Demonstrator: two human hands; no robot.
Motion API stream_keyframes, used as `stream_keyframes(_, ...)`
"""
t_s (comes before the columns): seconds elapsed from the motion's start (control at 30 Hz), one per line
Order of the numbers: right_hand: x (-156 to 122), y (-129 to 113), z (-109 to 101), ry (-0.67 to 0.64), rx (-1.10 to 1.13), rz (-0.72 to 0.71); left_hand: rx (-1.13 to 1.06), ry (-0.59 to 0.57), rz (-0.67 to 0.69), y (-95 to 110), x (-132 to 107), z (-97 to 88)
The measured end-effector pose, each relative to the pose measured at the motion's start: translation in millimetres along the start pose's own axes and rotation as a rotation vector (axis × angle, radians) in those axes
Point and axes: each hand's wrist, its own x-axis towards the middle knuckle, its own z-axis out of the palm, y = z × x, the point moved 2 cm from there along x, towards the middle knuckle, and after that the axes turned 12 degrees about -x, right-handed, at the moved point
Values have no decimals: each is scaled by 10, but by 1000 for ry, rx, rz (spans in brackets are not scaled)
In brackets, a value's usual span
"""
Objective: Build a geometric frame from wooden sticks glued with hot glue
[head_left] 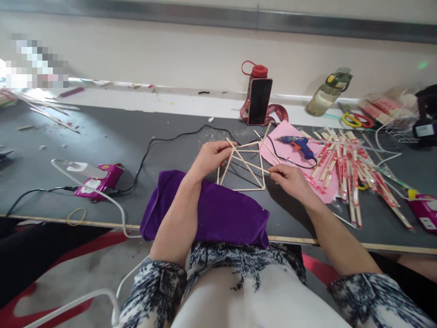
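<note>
An open frame of pale wooden chopsticks (241, 189) stands on the grey table in front of me. My left hand (214, 158) pinches the frame at its upper left corner, where several sticks meet. With its fingertips closed, my right hand (290, 178) grips the right end of a slanting chopstick (251, 165). That stick runs up to the left toward my left hand; whether its far end is joined there I cannot tell. A folded purple cloth (228, 214) lies under my left forearm, between the frame and my body.
A blue glue gun (297, 143) rests on pink paper (285, 132), beside a heap of wrapped chopsticks (355, 168). Behind stand a phone (260, 101) against a red-capped bottle (259, 70) and a green bottle (327, 93). Scissors (355, 120) lie nearby. A black cord leads to a magenta power strip (99, 182).
</note>
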Motion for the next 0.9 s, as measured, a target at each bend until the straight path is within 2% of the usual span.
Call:
stream_keyframes(0.4,13,33,1,18,-4,0,148,30,3,-1,-1,-54)
stream_keyframes(0.7,84,-45,-24,17,-41,-35,527,25,6,151,9,-66)
stream_keyframes(0.9,114,-32,-11,19,-77,-35,624,-2,-55,145,50,-101)
